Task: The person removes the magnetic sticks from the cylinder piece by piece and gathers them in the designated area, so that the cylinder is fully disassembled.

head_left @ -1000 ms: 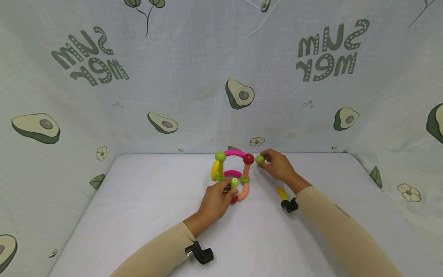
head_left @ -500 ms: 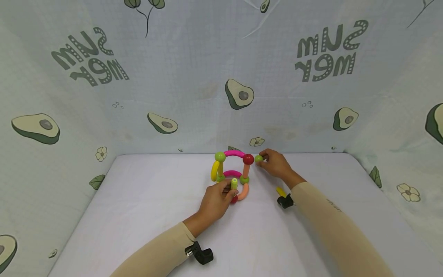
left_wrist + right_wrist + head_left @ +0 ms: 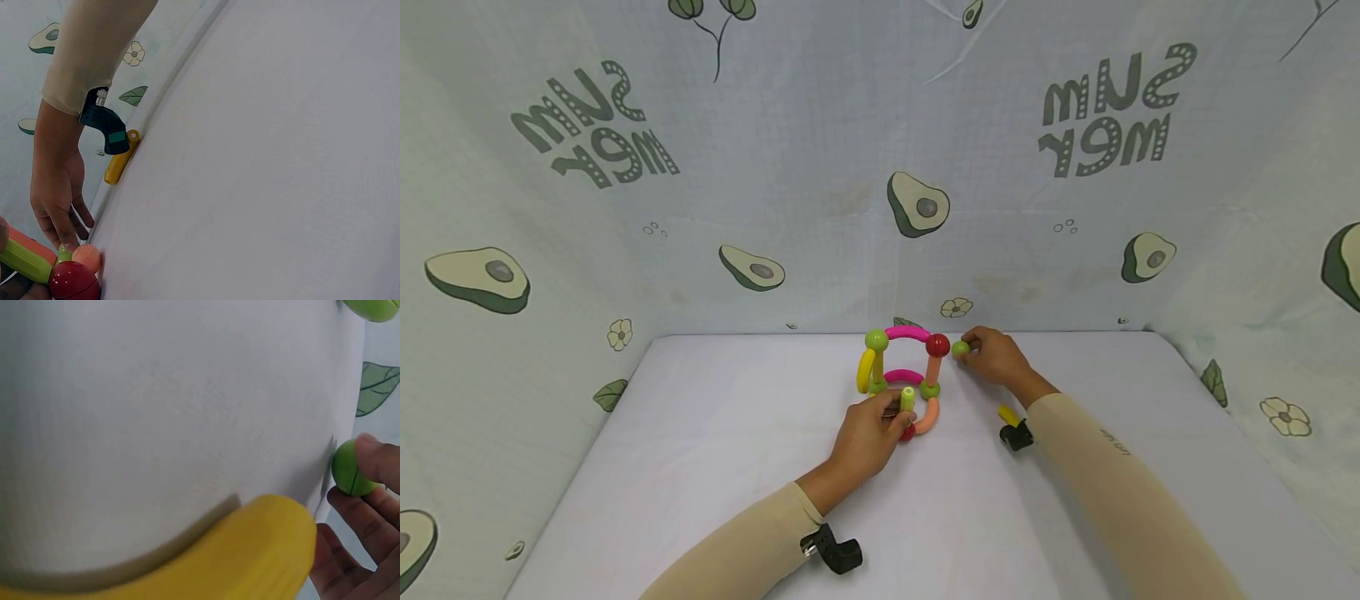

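In the head view, my left hand [image 3: 867, 433] grips a short green stick [image 3: 907, 398] standing by a red ball [image 3: 907, 432] at the near corner of a frame of balls and sticks. The frame has a pink curved stick [image 3: 907, 332], a red ball [image 3: 937, 345], a green ball [image 3: 876, 340] and a yellow curved stick [image 3: 866, 371]. Right of the frame, my right hand [image 3: 997, 357] pinches a loose green ball [image 3: 960, 348]; the right wrist view shows that ball [image 3: 351, 469] between thumb and fingers, apart from the frame.
A yellow stick [image 3: 1009, 416] lies on the white table [image 3: 715, 417] beneath my right forearm, large in the right wrist view [image 3: 250, 556]. Behind the table's far edge hangs a printed cloth [image 3: 820, 167]. A black wrist camera [image 3: 838, 552] sits on my left wrist.
My right hand and forearm have shifted slightly left with the green ball, which sits a little lower beside the frame's red ball. The left hand has stayed in place.
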Action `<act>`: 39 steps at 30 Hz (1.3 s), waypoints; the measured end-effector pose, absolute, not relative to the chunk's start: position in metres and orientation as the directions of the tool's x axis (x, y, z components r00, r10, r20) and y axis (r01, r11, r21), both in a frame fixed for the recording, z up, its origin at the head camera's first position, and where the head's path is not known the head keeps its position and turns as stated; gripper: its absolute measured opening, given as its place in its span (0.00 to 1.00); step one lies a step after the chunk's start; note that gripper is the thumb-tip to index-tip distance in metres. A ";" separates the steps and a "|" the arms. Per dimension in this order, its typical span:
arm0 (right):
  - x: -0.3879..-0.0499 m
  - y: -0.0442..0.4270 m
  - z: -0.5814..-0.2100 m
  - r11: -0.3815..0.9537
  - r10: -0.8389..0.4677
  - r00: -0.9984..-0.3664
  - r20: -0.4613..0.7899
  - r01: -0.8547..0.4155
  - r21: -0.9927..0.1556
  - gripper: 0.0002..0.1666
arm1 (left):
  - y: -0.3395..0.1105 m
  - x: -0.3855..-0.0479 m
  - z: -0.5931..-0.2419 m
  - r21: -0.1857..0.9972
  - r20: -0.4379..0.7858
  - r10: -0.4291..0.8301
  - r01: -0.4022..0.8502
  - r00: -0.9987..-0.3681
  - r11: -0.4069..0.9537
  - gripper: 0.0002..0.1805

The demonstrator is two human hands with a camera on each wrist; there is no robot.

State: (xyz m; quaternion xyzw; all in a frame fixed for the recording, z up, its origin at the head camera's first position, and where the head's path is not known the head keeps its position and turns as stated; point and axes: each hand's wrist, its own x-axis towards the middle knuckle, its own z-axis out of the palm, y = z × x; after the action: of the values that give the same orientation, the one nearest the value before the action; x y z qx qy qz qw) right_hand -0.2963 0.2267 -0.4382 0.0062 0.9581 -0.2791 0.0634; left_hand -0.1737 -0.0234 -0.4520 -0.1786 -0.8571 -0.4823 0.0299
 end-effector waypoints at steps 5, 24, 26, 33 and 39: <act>-0.296 0.227 -0.440 0.848 -0.022 -0.992 -0.125 0.048 -0.529 0.25 | -0.024 -0.173 -0.452 0.816 0.228 0.280 0.340 -0.933 0.468 0.21; -0.259 0.219 -0.422 0.810 -0.050 -0.996 0.080 -0.087 -0.580 0.28 | -0.026 -0.173 -0.454 0.814 0.253 0.311 0.375 -0.916 0.443 0.22; -0.251 0.217 -0.419 0.808 -0.055 -0.994 0.095 -0.100 -0.581 0.27 | -0.027 -0.173 -0.454 0.817 0.251 0.309 0.372 -0.917 0.440 0.23; -0.226 0.211 -0.414 0.785 -0.084 -0.990 0.111 -0.135 -0.605 0.25 | -0.034 -0.171 -0.453 0.815 0.260 0.291 0.371 -0.921 0.445 0.26; -0.204 0.204 -0.415 0.747 -0.146 -0.978 0.148 -0.207 -0.632 0.21 | -0.040 -0.169 -0.455 0.794 0.267 0.290 0.381 -0.919 0.474 0.24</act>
State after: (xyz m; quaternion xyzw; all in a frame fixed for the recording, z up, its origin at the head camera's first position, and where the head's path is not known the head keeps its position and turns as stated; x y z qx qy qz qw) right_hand -0.2037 0.2040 -0.4153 -0.0945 0.9335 -0.3430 -0.0448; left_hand -0.1691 -0.0404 -0.4555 -0.1958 -0.8572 -0.4740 0.0478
